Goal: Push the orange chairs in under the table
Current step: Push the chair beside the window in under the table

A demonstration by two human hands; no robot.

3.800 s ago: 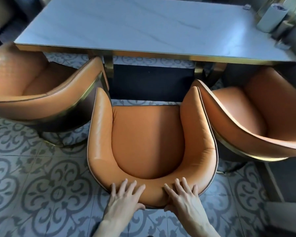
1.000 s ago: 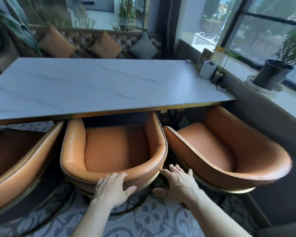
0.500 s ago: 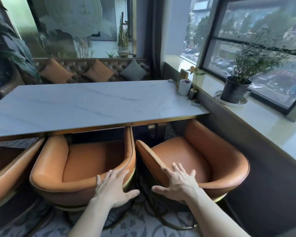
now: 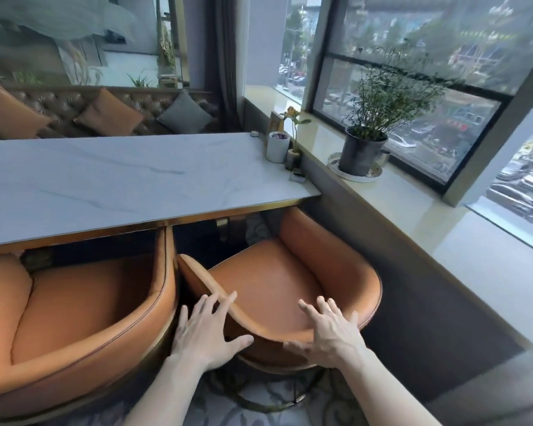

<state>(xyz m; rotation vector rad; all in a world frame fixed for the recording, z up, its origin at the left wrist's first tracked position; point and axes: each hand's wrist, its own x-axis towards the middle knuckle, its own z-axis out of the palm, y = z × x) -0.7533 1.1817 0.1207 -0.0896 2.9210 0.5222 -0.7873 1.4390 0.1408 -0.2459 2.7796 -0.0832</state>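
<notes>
You won't find any readable text, brand, no. or label here. The small framed card [image 4: 276,126] standing at the far end of the pale marble-look tabletop [image 4: 120,179] is too small and blurred to read, and the white cylindrical cup [image 4: 277,146] beside it shows no print you can make out. Outside the window, the red strip on a street-level shopfront [image 4: 454,127] may be a sign, but its chars are illegible.
</notes>
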